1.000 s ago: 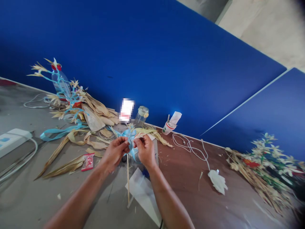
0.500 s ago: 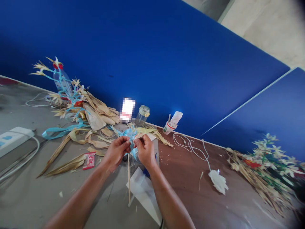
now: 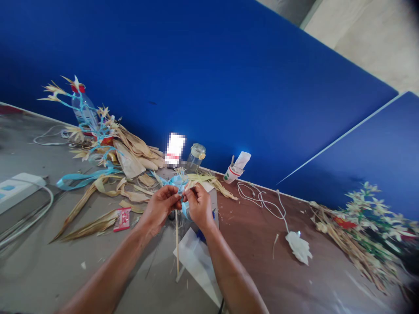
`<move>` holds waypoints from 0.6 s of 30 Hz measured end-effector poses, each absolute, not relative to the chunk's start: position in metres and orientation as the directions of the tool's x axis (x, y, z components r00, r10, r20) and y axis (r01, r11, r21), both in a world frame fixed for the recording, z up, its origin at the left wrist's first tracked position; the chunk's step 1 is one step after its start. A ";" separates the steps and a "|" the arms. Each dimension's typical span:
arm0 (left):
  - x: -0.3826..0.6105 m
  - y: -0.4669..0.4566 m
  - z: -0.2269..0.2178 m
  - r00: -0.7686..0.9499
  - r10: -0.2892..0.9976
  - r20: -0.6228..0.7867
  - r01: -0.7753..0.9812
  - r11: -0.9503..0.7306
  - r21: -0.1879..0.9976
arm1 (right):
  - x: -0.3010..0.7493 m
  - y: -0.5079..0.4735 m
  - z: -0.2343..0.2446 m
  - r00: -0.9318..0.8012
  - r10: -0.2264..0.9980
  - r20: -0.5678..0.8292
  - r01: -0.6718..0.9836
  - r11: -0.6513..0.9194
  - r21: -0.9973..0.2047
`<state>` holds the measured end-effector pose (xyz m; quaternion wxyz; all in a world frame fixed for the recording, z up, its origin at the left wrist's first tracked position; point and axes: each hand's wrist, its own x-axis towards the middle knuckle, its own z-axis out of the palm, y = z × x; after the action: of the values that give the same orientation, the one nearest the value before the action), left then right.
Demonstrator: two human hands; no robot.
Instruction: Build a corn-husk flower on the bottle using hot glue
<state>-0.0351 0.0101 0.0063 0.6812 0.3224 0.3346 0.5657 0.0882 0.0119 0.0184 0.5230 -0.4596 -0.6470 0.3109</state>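
Close together at the middle, both hands work on light blue ribbon (image 3: 185, 211). My left hand (image 3: 162, 204) is closed, thumb against fingers, at the top of a thin wooden stick (image 3: 177, 248) that points down toward me. My right hand (image 3: 198, 203) pinches the blue ribbon just beside it, fingertips nearly touching the left ones. Loops of the ribbon show behind the fingers, near a pale husk flower (image 3: 180, 172). Whether the flower is joined to the stick is hidden by my hands. A white sheet (image 3: 198, 264) lies under my right forearm.
Dried corn husks (image 3: 90, 226) and a pink packet (image 3: 122, 219) lie at left, near a power strip (image 3: 21, 189). Blue-stemmed flowers (image 3: 87, 117) stand by a bottle. A jar (image 3: 195, 157), paper cup (image 3: 232, 173), white cable (image 3: 262, 203) and white-flowered bunch (image 3: 373, 213) sit farther right.
My hands stay in almost the same place, with small finger movements. The blue ribbon below the fingers has shifted toward my right hand.
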 end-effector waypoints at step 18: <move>-0.040 0.012 0.007 0.206 0.964 -0.168 -0.598 0.260 0.758 | 0.089 0.011 0.018 -0.001 0.922 0.387 0.238 0.376 -0.895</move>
<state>-0.0403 0.0120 0.0071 0.7239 0.2811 0.3257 0.5394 0.0886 0.0114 0.0183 0.5375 -0.4587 -0.6320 0.3183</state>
